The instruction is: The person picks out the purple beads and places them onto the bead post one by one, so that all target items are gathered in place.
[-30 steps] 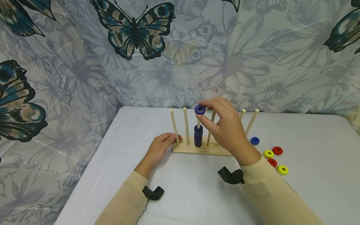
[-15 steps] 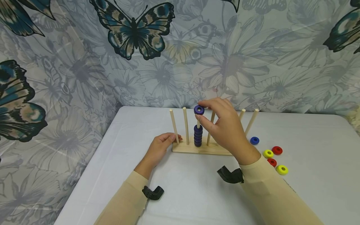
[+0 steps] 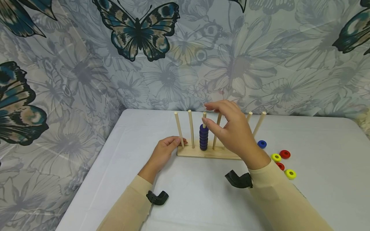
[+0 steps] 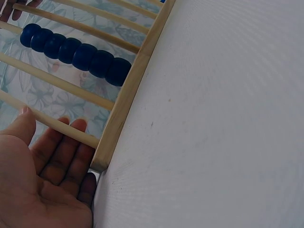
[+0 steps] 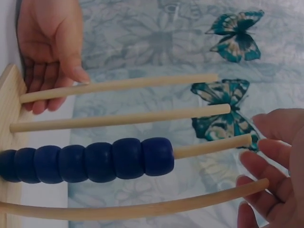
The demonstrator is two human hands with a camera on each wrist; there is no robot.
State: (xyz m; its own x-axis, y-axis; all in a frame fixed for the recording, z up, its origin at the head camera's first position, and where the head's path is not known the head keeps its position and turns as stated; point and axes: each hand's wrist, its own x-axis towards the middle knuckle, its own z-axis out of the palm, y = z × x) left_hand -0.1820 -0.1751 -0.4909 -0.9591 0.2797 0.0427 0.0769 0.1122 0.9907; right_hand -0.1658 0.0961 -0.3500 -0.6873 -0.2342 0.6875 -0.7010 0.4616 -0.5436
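Note:
A wooden rack [image 3: 208, 154] with several upright pegs stands on the table. Several dark blue rings [image 5: 98, 161] are stacked on its third peg [image 5: 209, 146] from the left, whose upper part is bare. My right hand [image 3: 232, 128] is beside the top of that peg, thumb and forefinger apart, with nothing between them. In the right wrist view its fingertips [image 5: 247, 156] surround the peg's tip. My left hand [image 3: 164, 152] holds the rack's left end, its thumb and fingers on either side of the leftmost peg [image 4: 61, 126] near the base.
Right of the rack lie loose rings: one blue ring [image 3: 262, 144], two red rings, one of them [image 3: 285, 154] farther back, and two yellow rings, the nearer one [image 3: 290, 174] in front. A patterned cloth [image 3: 185, 64] hangs behind the white table [image 3: 196, 199].
The dark blue ring that my right hand pinched at the peg's top has been let go and now lies on the stack, which is taller. My left hand has stayed put.

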